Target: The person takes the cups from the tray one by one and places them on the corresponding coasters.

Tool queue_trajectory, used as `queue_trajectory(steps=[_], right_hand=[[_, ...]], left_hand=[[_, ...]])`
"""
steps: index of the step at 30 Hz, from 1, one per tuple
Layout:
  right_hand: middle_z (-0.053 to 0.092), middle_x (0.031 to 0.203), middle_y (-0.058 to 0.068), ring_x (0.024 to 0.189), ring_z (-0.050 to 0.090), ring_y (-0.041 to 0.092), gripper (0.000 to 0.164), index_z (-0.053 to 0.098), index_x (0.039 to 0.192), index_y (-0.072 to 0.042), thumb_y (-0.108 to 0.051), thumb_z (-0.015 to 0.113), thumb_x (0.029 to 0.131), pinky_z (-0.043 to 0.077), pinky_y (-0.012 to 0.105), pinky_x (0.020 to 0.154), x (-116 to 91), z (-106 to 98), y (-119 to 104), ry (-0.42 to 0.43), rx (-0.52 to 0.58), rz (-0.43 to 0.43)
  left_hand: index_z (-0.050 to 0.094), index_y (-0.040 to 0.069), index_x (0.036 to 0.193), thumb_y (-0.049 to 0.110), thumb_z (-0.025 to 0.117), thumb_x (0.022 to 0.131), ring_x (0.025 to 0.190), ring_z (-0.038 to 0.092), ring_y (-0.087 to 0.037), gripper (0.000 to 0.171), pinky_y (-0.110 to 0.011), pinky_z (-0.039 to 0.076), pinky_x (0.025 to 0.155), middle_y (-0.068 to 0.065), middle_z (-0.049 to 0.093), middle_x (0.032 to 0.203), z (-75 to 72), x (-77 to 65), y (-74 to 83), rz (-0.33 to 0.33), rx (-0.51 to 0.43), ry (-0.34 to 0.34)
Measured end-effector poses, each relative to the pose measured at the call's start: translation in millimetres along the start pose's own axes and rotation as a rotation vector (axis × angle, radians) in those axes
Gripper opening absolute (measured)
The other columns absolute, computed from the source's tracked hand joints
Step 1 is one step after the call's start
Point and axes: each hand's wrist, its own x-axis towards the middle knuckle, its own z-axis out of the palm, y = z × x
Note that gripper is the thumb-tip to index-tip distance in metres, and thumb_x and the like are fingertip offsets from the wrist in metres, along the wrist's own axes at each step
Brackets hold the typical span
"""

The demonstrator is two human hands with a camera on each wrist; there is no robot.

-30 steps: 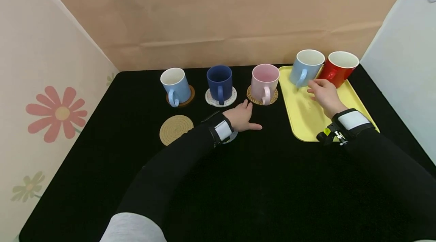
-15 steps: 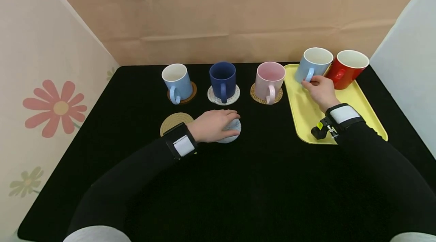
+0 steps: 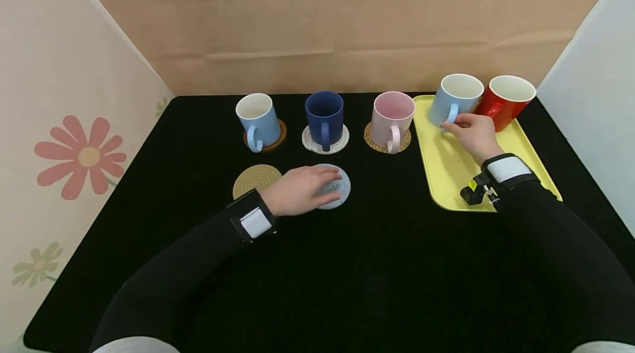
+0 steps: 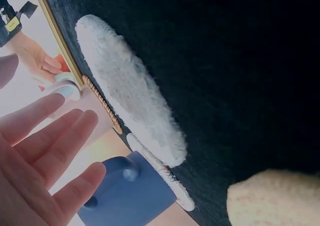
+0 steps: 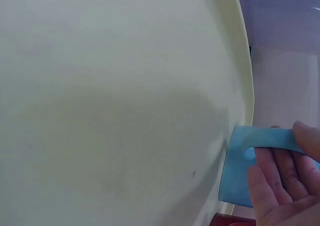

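Note:
At the back of the yellow tray [image 3: 441, 179], my right hand [image 3: 473, 133] grips the handle of a light blue mug [image 3: 446, 105]. The right wrist view shows the thumb on the handle [image 5: 272, 137] and fingers through its loop. The mug stands upright beside a red mug [image 3: 513, 102]. My left hand [image 3: 297, 190] is held with fingers extended over a round pale grey coaster [image 3: 343, 186], holding nothing. In the left wrist view, that fuzzy-edged coaster [image 4: 122, 85] lies flat beyond the spread fingers [image 4: 60, 141].
Along the back, another light blue mug [image 3: 263, 124], a dark blue mug [image 3: 324, 113] and a pink mug [image 3: 389, 116] each stand on a coaster. A woven tan coaster [image 3: 253, 177] lies left of the grey one. Walls border the black table [image 3: 347, 276].
My left hand has moved left, from in front of the pink mug to over the grey coaster. My right hand has taken hold of the light blue mug's handle on the tray.

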Motion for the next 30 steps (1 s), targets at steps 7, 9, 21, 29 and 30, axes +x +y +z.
queue_trajectory(steps=[7, 9, 21, 29, 30], right_hand=[[0.067, 0.086, -0.004, 0.086, 0.046, 0.021, 0.046, 0.063, 0.116, 0.013, -0.027, 0.067, 0.093, 0.038, 0.023, 0.065, -9, -4, 1, -0.049, 0.023, -0.003], [0.066, 0.086, -0.007, 0.083, 0.050, 0.015, 0.048, 0.063, 0.117, 0.013, -0.029, 0.068, 0.092, 0.040, 0.022, 0.064, -13, -6, 1, -0.072, 0.030, 0.001], [0.068, 0.086, -0.014, 0.079, 0.058, -0.004, 0.049, 0.061, 0.117, 0.015, -0.025, 0.070, 0.091, 0.054, 0.020, 0.069, -49, -11, 0, -0.245, 0.139, -0.010], [0.072, 0.089, -0.003, 0.079, 0.059, -0.003, 0.046, 0.063, 0.115, 0.014, -0.024, 0.071, 0.091, 0.055, 0.023, 0.069, -69, -9, -2, -0.259, 0.122, -0.016], [0.072, 0.091, 0.000, 0.079, 0.059, -0.002, 0.046, 0.063, 0.115, 0.014, -0.024, 0.070, 0.091, 0.055, 0.023, 0.069, -71, -9, -3, -0.262, 0.121, -0.015]], left_hand=[[0.058, 0.010, 0.132, 0.037, 0.058, 0.098, 0.124, 0.052, -0.021, 0.044, -0.039, 0.043, 0.101, -0.010, 0.054, 0.138, -1.1, -5.4, -3.9, 0.001, -0.034, 0.028], [0.058, 0.010, 0.131, 0.037, 0.058, 0.098, 0.124, 0.053, -0.021, 0.043, -0.039, 0.043, 0.100, -0.010, 0.054, 0.138, -1.1, -5.9, -3.9, 0.002, -0.039, 0.036], [0.059, 0.010, 0.130, 0.034, 0.059, 0.098, 0.121, 0.054, -0.020, 0.041, -0.037, 0.045, 0.098, -0.010, 0.054, 0.137, -0.3, -6.6, -2.2, 0.013, -0.079, 0.050], [0.059, 0.011, 0.129, 0.035, 0.059, 0.098, 0.120, 0.055, -0.018, 0.040, -0.034, 0.046, 0.096, -0.008, 0.056, 0.135, 3.4, -10.1, -1.8, 0.005, -0.082, 0.054], [0.059, 0.012, 0.129, 0.036, 0.059, 0.097, 0.120, 0.055, -0.018, 0.040, -0.034, 0.046, 0.096, -0.007, 0.056, 0.135, 3.6, -11.0, -1.8, 0.002, -0.081, 0.055]])
